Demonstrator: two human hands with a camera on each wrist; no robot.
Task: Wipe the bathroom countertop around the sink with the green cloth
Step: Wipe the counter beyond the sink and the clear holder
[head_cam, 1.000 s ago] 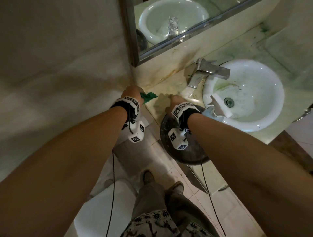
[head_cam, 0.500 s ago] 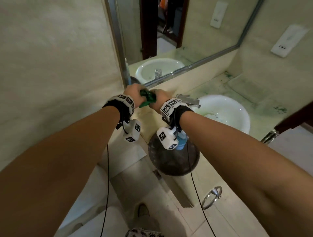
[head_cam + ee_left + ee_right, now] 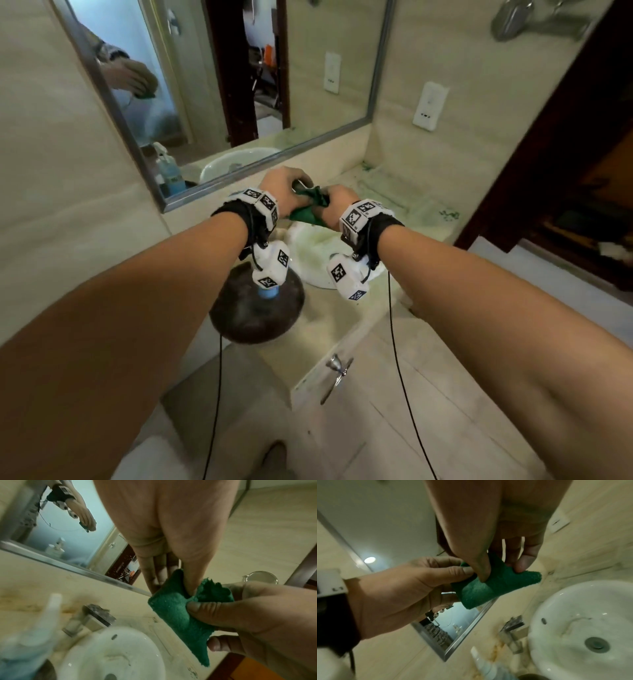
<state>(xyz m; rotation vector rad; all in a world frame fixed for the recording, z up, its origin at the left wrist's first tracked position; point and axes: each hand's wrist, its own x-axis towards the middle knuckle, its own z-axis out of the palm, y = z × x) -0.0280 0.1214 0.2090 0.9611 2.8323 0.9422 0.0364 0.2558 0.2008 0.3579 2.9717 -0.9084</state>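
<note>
Nearest me: dark round bowl (image 3: 257, 318) at counter's near-left edge, blue spray bottle (image 3: 268, 293) standing in it, mostly hidden under my L wrist cam.

Above the white sink (image 3: 310, 255): both hands up off the countertop (image 3: 404, 209), meeting w/ the green cloth (image 3: 310, 209) bunched btwn them. My left hand (image 3: 281, 192) pinches one end, thumb against fingers. My right hand (image 3: 337, 205) pinches the other end, thumb (image 3: 481, 566) pressed into a fold. Cloth hangs in air, touching nothing but my hands.

Faucet (image 3: 96, 616) at sink's left rim, toward the wall. Countertop right of sink shows green smears.

Far: mirror (image 3: 219, 85) along back wall, white outlet plate (image 3: 430, 106) on wall to its right.
</note>
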